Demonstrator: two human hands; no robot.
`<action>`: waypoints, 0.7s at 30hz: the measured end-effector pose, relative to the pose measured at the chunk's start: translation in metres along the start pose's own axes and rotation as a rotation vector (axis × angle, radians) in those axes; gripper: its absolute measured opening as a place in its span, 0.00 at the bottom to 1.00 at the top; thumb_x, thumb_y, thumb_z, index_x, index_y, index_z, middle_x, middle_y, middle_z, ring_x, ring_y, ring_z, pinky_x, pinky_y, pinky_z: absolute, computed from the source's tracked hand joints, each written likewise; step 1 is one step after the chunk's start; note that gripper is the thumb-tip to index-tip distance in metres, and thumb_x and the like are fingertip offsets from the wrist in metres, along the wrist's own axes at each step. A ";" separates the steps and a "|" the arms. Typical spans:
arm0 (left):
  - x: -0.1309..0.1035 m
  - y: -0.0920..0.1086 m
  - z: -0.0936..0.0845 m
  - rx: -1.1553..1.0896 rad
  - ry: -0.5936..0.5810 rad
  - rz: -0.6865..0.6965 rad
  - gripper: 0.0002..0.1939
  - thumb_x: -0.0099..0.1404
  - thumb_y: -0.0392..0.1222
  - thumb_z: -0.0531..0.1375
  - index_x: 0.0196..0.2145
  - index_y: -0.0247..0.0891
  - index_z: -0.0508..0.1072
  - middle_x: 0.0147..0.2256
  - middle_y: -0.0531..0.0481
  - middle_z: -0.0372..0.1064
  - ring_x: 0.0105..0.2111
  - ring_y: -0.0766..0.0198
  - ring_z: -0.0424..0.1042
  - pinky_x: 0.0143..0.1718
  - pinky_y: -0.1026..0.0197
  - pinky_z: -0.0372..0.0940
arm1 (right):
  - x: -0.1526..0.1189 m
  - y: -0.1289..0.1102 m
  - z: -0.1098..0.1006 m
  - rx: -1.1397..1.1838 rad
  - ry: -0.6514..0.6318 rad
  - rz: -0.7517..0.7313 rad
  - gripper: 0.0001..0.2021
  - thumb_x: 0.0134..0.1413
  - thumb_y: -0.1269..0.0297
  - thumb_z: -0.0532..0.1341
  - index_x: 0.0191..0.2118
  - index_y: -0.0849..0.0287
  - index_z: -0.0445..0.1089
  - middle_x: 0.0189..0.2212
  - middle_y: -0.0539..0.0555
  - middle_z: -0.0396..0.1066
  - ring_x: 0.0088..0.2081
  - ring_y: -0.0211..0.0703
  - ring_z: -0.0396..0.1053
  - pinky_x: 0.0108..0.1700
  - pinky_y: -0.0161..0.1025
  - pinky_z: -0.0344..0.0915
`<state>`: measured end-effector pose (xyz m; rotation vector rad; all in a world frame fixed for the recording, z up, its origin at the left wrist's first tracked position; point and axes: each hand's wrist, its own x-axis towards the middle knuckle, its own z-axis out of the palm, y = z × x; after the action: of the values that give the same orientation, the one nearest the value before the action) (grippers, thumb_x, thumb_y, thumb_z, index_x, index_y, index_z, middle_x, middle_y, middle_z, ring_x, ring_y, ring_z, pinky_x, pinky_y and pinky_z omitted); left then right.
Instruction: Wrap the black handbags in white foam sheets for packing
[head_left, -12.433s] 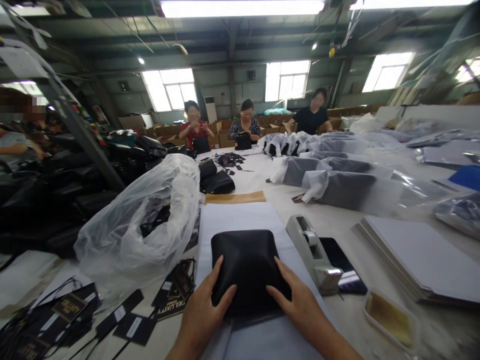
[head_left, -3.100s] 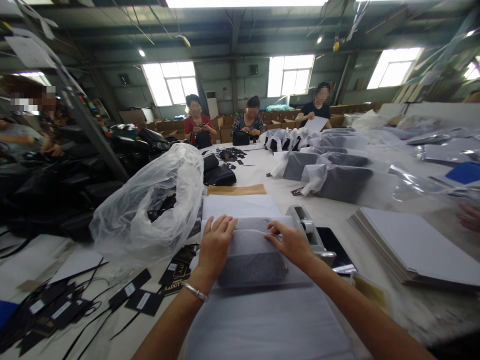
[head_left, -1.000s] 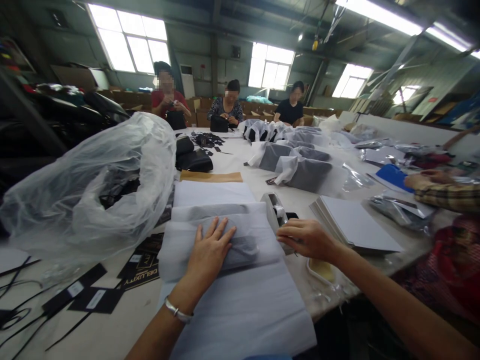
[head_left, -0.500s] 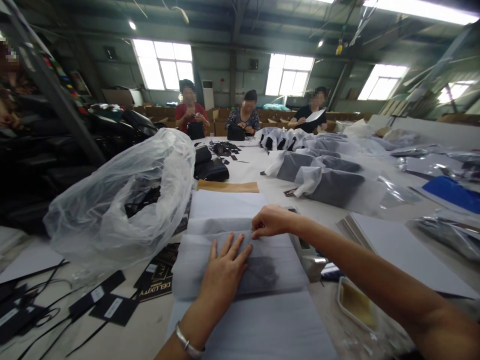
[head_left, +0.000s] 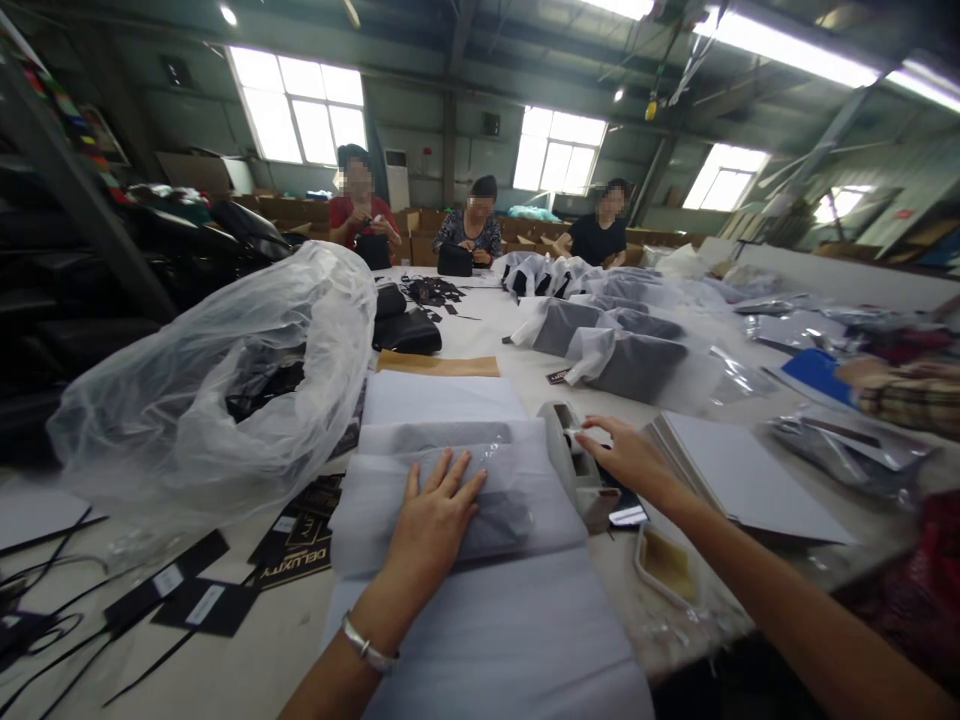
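Observation:
My left hand [head_left: 435, 510] lies flat with fingers spread on white tissue paper [head_left: 551, 490]. A dark flat item shows through the paper, its exact kind hidden. A glossy clear patch, perhaps tape, shines by my fingertips. White sheets [head_left: 442, 395] lie beneath the bundle. To its right stands a grey tape dispenser [head_left: 592, 490]. My right hand [head_left: 626, 455] reaches over it, fingers partly stretched with a gap between them, tips at the roll area. I make out nothing held there.
Left stand a clear plastic bag [head_left: 187, 420] of dark things and black tags [head_left: 206, 605] with cords. Tissue-wrapped dark items [head_left: 630, 360] line the back right. Rightward are a card stack [head_left: 750, 480], a small tray [head_left: 666, 565] and another person's sleeve [head_left: 911, 400]. Three people sit opposite.
My right hand has left the tissue paper and moved right to the tape dispenser. My left hand stays flat on the bundle. The view has swung right, bringing another person's arm in.

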<state>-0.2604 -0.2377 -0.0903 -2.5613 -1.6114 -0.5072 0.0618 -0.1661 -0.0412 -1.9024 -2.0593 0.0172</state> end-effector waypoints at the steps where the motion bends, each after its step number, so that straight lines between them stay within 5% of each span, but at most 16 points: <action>1: 0.000 0.000 0.000 0.001 0.000 0.002 0.21 0.72 0.42 0.52 0.61 0.52 0.65 0.66 0.51 0.54 0.67 0.49 0.52 0.61 0.31 0.54 | -0.017 0.008 0.002 0.106 -0.007 0.063 0.18 0.59 0.50 0.58 0.43 0.57 0.76 0.54 0.59 0.72 0.56 0.54 0.68 0.59 0.46 0.60; 5: 0.000 0.001 -0.001 -0.006 -0.005 0.007 0.21 0.72 0.41 0.52 0.61 0.51 0.65 0.66 0.51 0.54 0.67 0.49 0.51 0.61 0.31 0.53 | -0.066 0.022 0.014 0.538 -0.113 0.325 0.21 0.54 0.44 0.60 0.37 0.55 0.80 0.59 0.58 0.67 0.61 0.57 0.63 0.63 0.49 0.55; 9: 0.000 0.001 -0.004 0.004 -0.012 0.018 0.21 0.72 0.40 0.53 0.61 0.49 0.65 0.66 0.49 0.54 0.67 0.48 0.52 0.61 0.31 0.53 | -0.077 0.011 0.023 0.951 -0.032 0.478 0.22 0.43 0.44 0.69 0.38 0.56 0.81 0.62 0.60 0.63 0.62 0.58 0.62 0.64 0.51 0.54; 16: 0.000 0.002 -0.009 -0.008 -0.021 0.013 0.21 0.71 0.40 0.54 0.60 0.50 0.66 0.66 0.48 0.56 0.66 0.47 0.53 0.61 0.32 0.54 | -0.106 -0.021 0.004 1.022 0.278 0.408 0.17 0.42 0.48 0.71 0.33 0.56 0.80 0.60 0.58 0.66 0.60 0.56 0.64 0.61 0.48 0.62; 21: 0.000 0.003 -0.011 -0.004 -0.037 0.008 0.21 0.71 0.40 0.54 0.60 0.49 0.66 0.66 0.48 0.56 0.66 0.47 0.53 0.60 0.31 0.54 | -0.141 -0.025 0.006 1.117 0.152 0.543 0.19 0.48 0.48 0.69 0.40 0.56 0.79 0.44 0.58 0.78 0.48 0.52 0.74 0.52 0.47 0.71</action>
<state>-0.2600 -0.2412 -0.0794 -2.5938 -1.6123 -0.4654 0.0432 -0.3047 -0.0739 -1.5206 -0.9572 0.9020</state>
